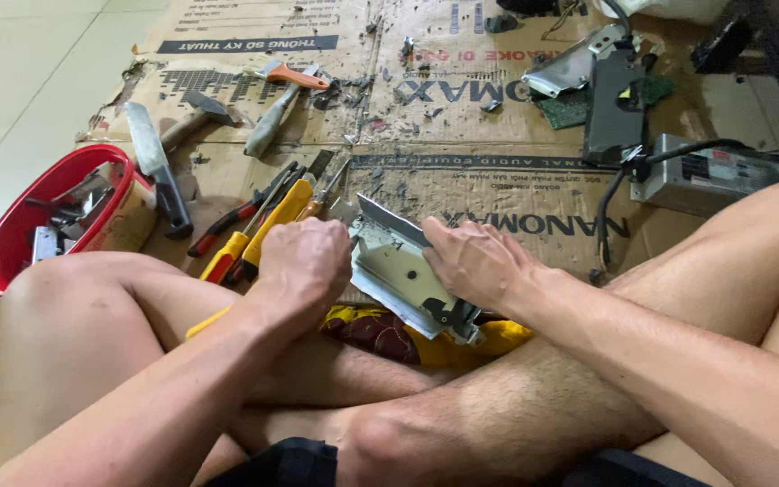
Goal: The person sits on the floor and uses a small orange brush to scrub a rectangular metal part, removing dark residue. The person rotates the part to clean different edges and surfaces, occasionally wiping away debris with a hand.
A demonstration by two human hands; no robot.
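A bent grey metal bracket with a black plastic end lies tilted between both hands, just above my crossed legs. My left hand is a closed fist pressed against the bracket's left edge, gripping it. My right hand lies over the bracket's right side, fingers curled around its upper edge. Yellow-handled tools lie right behind my left hand on the cardboard. A yellow and dark red cloth sits under the bracket.
Flattened cardboard covers the floor. A red basin of parts stands at left, with a cleaver, hammer and orange-handled tool beyond. A grey power supply box, cables and dismantled metal parts lie at right.
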